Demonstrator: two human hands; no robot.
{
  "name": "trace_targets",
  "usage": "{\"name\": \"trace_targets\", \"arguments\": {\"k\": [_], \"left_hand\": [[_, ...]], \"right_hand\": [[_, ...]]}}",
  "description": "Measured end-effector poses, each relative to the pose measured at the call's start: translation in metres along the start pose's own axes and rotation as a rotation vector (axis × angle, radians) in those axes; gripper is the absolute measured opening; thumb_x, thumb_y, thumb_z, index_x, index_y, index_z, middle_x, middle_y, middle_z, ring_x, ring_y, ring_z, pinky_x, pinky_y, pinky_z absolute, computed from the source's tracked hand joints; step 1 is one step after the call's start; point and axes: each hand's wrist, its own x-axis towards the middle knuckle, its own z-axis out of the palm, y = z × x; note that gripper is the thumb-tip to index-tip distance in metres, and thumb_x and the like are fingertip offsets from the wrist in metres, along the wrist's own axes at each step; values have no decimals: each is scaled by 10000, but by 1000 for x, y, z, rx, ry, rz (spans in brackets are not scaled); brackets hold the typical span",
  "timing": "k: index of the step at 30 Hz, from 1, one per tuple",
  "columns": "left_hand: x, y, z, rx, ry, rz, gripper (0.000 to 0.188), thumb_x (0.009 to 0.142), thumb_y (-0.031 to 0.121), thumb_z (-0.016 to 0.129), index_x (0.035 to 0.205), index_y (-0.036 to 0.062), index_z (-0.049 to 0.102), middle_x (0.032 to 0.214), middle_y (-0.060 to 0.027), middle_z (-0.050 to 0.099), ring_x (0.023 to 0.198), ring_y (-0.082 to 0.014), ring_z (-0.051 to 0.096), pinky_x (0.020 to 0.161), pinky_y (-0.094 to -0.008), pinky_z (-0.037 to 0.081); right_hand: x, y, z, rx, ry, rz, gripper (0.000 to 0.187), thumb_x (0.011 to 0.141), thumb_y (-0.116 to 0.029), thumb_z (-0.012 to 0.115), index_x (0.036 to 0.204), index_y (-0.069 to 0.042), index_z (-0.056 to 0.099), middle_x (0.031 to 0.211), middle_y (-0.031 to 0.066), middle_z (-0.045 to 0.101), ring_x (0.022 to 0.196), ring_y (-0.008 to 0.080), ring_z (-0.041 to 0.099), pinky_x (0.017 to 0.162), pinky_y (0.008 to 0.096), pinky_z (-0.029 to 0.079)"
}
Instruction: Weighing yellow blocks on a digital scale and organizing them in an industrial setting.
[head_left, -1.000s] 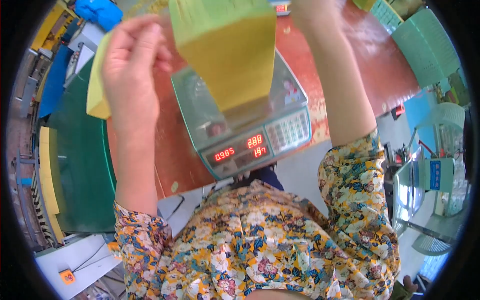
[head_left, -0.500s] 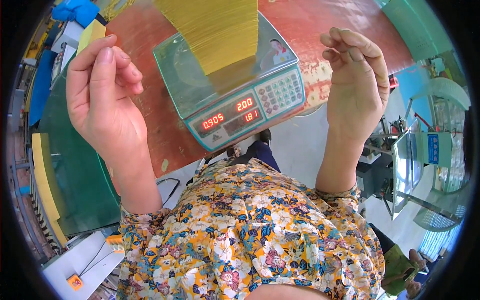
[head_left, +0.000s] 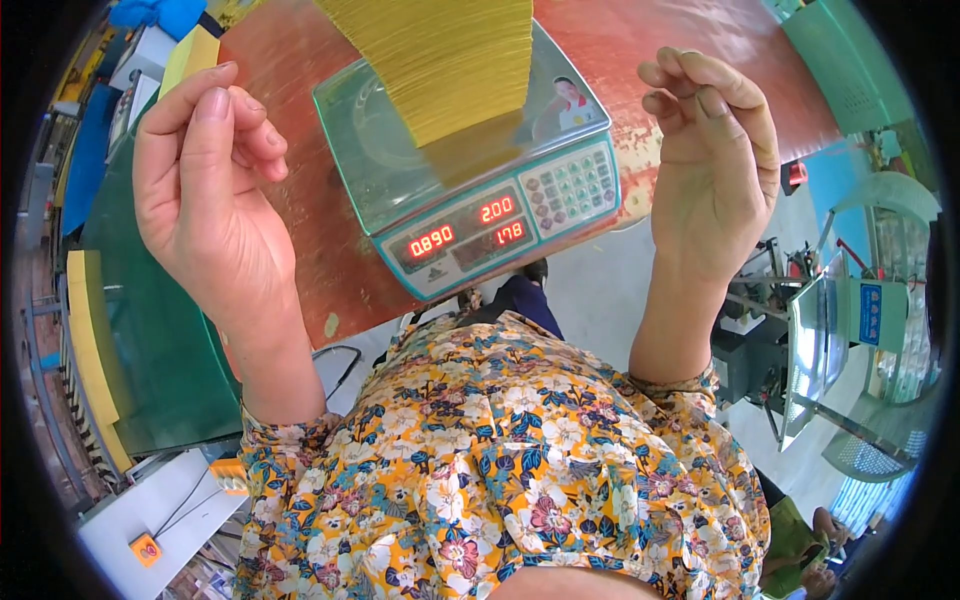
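My left hand (head_left: 215, 190) is raised at the left of the electronic scale (head_left: 400, 185), palm turned inward. Its fingers curl loosely with gaps between them, and nothing is in them. On the other side, my right hand (head_left: 715, 160) is up too, loosely bent and holding nothing. Between them, apart from both hands, a thick stack of yellow sheets (head_left: 450, 70) rests on the scale's clear-covered platform, its top cut off by the picture's edge. Red digits glow on the scale's display (head_left: 470, 230), beside a keypad (head_left: 570, 188).
The scale stands on a worn red tabletop (head_left: 310, 240). A dark green surface (head_left: 150, 360) lies to the left, with yellow stacks (head_left: 92, 350) along its edge. At the right are a green box (head_left: 845, 70) and metal equipment (head_left: 815, 345). Another person (head_left: 795, 545) is at lower right.
The scale and the yellow stack appear slightly further right as the view shifts. The display's digits have changed. Both hands keep nearly the same pose.
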Motion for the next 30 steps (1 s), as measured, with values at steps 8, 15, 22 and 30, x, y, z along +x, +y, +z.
{"name": "trace_targets", "arguments": {"k": [8, 15, 22, 30], "left_hand": [[14, -13, 11, 21, 54, -16, 161, 951, 68, 555, 1051, -32, 633, 823, -58, 623, 659, -104, 545, 568, -229, 414], [32, -11, 35, 157, 245, 11, 165, 970, 72, 515, 1058, -25, 616, 863, -73, 615, 691, -117, 555, 574, -234, 417], [40, 5, 45, 274, 391, 223, 171, 983, 79, 475, 1060, -13, 598, 857, -81, 600, 677, -125, 514, 570, -240, 403], [22, 9, 58, 422, 611, 156, 138, 975, 55, 460, 1007, 15, 588, 854, -76, 590, 673, -121, 504, 564, -240, 399]], "right_hand": [[25, 15, -10, 43, -33, 54, 198, 937, 37, 483, 1064, 71, 631, 1046, 153, 681, 951, 198, 655, 832, 297, 517], [59, 24, -27, -111, 0, 159, 204, 912, 37, 489, 1029, 46, 655, 987, 85, 680, 911, 125, 611, 830, 273, 488], [177, 114, -67, -328, -127, 309, 169, 907, -62, 586, 1032, 20, 665, 964, 69, 680, 863, 124, 613, 772, 278, 487], [252, 252, -65, -735, -586, -40, 221, 780, -128, 726, 988, -59, 695, 884, 113, 636, 838, 273, 635, 749, 371, 513]]}}
